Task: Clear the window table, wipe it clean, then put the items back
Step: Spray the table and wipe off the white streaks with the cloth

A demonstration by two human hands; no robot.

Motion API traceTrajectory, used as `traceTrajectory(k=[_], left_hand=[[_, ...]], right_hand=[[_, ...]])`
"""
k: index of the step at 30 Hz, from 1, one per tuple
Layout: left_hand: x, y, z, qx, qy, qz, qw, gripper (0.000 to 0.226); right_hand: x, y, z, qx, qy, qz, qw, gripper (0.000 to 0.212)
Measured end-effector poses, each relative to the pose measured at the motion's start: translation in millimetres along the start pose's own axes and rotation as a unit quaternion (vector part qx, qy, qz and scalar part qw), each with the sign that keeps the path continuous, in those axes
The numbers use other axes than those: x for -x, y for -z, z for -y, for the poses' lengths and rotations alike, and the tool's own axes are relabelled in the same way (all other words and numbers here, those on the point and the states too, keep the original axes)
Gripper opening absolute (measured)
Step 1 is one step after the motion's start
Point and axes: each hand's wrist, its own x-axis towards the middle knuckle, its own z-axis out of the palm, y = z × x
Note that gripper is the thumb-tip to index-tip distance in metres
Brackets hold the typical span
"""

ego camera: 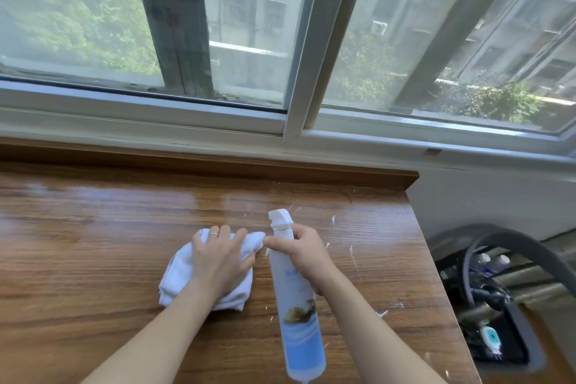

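A wooden table runs below the window, its surface glossy and wet-looking in the far part. My left hand presses flat on a crumpled white cloth near the table's middle, a ring on one finger. Just to its right, my right hand grips the neck of a white and blue spray bottle, whose nozzle points away toward the window. White flecks and streaks lie on the wood around the bottle and toward the right edge.
A sliding window with a white frame stands behind the table's raised wooden back ledge. Right of the table's edge, lower down, sits a dark chair or cart holding bottles and a small white and teal item.
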Motion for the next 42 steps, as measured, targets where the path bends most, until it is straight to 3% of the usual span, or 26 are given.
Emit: traceTrajectory(k=[8,16,20,23,26,30,35,42], left_hand=[[-37.6,-16.4,6.3,0.003,-0.027,-0.033,0.999,0.043],[-103.4,-33.5,7.7,-0.031,0.009,0.017,0.999,0.033],[-119.5,-28.9,3.4,-0.039,0.033,0.079,0.996,0.034],[-114.3,-20.6,1.4,-0.031,0.04,0.085,0.995,0.033],[-94.8,-13.5,-0.7,-0.035,0.034,0.082,0.995,0.033],[-46.0,-8.6,-2.1,-0.005,0.02,0.049,0.999,0.032],[-12.1,-2.0,-6.1,0.007,0.007,0.008,1.0,0.031],[-31.4,-15.9,-3.9,-0.009,-0.019,-0.008,1.0,0.03]], right_hand=[[-14.2,-1.8,-4.6,-0.003,-0.002,0.023,1.0,0.025],[-11.4,4.6,-17.9,-0.031,0.002,0.025,0.999,0.025],[-4.9,10.2,-21.6,-0.037,0.003,-0.002,0.999,0.049],[-1.9,11.8,-21.0,-0.039,0.0,-0.019,0.999,0.045],[-1.7,11.0,-17.1,-0.039,0.004,-0.022,0.999,0.056],[-9.3,11.9,-8.3,-0.021,0.001,-0.014,1.0,0.033],[-25.9,11.8,-2.9,-0.018,0.004,-0.013,1.0,0.034],[-40.1,13.8,-6.3,-0.027,0.001,0.005,1.0,0.028]])
